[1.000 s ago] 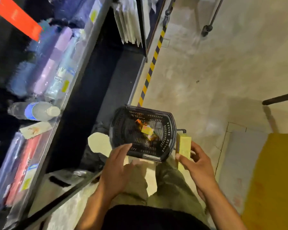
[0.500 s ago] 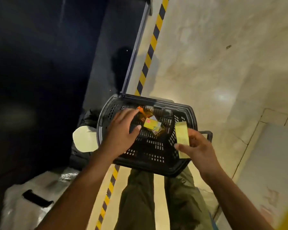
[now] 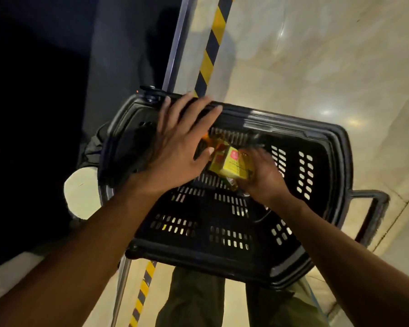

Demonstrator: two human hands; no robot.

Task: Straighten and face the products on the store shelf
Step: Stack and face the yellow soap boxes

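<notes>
In the head view, down inside the black basket on the floor, a yellow box lies among orange packets. It touches the right hand, whose fingers are too blurred to tell whether they grip it. The left hand is flat above the far rim, fingers spread and straight, holding nothing. The step would likely go best by taking the box squarely by its sides, steadying the basket with the flat hand, and lifting it label-outward toward the shelf, which is not visible here.
</notes>
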